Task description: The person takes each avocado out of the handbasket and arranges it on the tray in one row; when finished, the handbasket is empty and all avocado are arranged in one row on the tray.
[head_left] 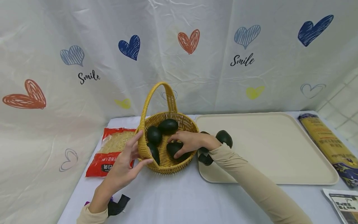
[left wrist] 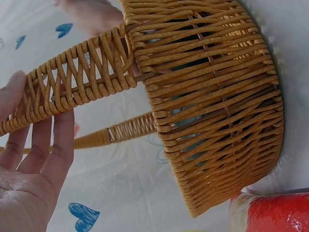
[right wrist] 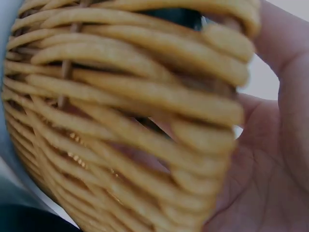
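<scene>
At frame centre, the right hand (head_left: 188, 140) curls around an avocado (head_left: 175, 148) inside the wicker basket (head_left: 179, 119); the left hand (head_left: 129, 161), fingers nearly straight, steadies its rim.

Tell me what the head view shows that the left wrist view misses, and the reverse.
Head view only: dark avocados in the basket, the right hand gripping one avocado, the beige tray holding more.

Left wrist view only: the close weave of the basket's outer wall.

Both: the wicker basket, the left hand touching it, the red packet.
</scene>
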Tool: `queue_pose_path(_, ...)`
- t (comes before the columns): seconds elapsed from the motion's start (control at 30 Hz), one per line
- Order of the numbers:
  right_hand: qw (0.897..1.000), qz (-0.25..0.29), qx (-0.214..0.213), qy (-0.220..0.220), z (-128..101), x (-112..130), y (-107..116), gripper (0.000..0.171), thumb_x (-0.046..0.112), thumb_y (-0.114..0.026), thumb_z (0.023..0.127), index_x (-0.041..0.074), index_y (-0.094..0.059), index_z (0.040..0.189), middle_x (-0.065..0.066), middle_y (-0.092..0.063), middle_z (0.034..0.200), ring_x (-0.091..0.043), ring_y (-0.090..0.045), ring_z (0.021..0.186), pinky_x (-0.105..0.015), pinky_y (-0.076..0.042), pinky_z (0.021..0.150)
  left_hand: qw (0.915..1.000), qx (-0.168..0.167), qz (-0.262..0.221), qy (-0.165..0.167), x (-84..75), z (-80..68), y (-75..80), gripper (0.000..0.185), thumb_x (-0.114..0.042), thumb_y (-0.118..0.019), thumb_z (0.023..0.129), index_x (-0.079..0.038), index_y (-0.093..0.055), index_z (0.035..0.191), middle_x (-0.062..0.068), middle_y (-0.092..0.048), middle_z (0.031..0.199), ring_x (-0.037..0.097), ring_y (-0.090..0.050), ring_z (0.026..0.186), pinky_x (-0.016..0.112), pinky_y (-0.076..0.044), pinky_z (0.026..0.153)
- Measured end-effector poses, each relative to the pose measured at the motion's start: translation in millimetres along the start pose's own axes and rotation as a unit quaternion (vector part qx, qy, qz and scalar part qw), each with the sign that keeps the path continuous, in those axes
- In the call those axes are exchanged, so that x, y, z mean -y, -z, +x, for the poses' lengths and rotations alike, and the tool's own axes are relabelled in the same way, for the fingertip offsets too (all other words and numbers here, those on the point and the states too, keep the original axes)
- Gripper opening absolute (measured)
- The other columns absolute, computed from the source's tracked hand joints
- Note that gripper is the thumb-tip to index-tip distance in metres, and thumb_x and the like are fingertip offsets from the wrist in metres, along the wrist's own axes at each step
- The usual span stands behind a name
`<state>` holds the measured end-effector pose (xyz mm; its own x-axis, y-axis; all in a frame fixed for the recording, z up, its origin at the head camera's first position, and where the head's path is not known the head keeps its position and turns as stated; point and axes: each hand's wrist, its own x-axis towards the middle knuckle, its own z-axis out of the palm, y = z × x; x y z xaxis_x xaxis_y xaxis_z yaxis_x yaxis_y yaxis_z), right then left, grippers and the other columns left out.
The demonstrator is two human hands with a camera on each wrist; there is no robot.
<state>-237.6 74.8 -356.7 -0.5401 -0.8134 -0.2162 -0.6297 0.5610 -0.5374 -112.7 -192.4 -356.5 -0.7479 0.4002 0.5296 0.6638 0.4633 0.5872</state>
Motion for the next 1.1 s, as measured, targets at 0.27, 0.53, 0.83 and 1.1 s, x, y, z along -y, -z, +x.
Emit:
queue_pose_path(0.27, 1.000, 0.007, 0.017, -0.006, 6.6, 6.3, -5.3, 0.071, 0.028, -0.080, 0.095, 0.009, -0.048, 0.155, -0.012, -0.052, 0.151, -0.027, -0.049, 0.140, -0.043, -0.041, 0.117, 1.0000, 0.002, -0.001, 0.003, -1.2, -0.2, -0.1, 0.109, 0.015, -0.083, 0.078, -0.012, -0.023, 0.165, 0.019, -0.052, 0.152, 0.033, -0.067, 0.120, 0.022, -0.058, 0.093)
queue_pose_path(0.53, 1.000, -0.005, 0.018, -0.014, 8.4, 11.1, -3.7, 0.072, 0.026, -0.083, 0.093, 0.013, -0.049, 0.155, -0.010, -0.052, 0.138, -0.024, -0.054, 0.127, -0.040, -0.045, 0.111, 1.0000, 0.003, 0.003, -0.001, -2.2, 1.5, 0.1, 0.109, 0.015, -0.084, 0.077, -0.011, -0.023, 0.164, 0.020, -0.050, 0.153, 0.032, -0.067, 0.120, 0.024, -0.058, 0.092)
queue_pose_path(0.83, 0.999, -0.028, 0.017, -0.018, 7.9, 10.2, -2.4, 0.076, 0.021, -0.088, 0.087, 0.013, -0.052, 0.153, -0.010, -0.055, 0.137, -0.025, -0.053, 0.128, -0.040, -0.046, 0.110, 1.0000, 0.003, 0.008, 0.000, -3.5, 1.9, -0.2, 0.109, 0.014, -0.084, 0.077, -0.012, -0.023, 0.164, 0.020, -0.054, 0.150, 0.032, -0.067, 0.120, 0.025, -0.058, 0.092)
queue_pose_path(1.1, 0.999, -0.036, -0.009, -0.017, 3.5, 6.3, -3.2, 0.076, 0.019, -0.090, 0.085, 0.008, -0.053, 0.151, -0.012, -0.057, 0.140, -0.026, -0.054, 0.126, -0.040, -0.048, 0.107, 1.0000, 0.000, 0.005, 0.002, -2.9, 0.0, -1.0, 0.110, 0.015, -0.084, 0.077, -0.012, -0.023, 0.165, 0.020, -0.057, 0.146, 0.035, -0.068, 0.117, 0.023, -0.058, 0.092)
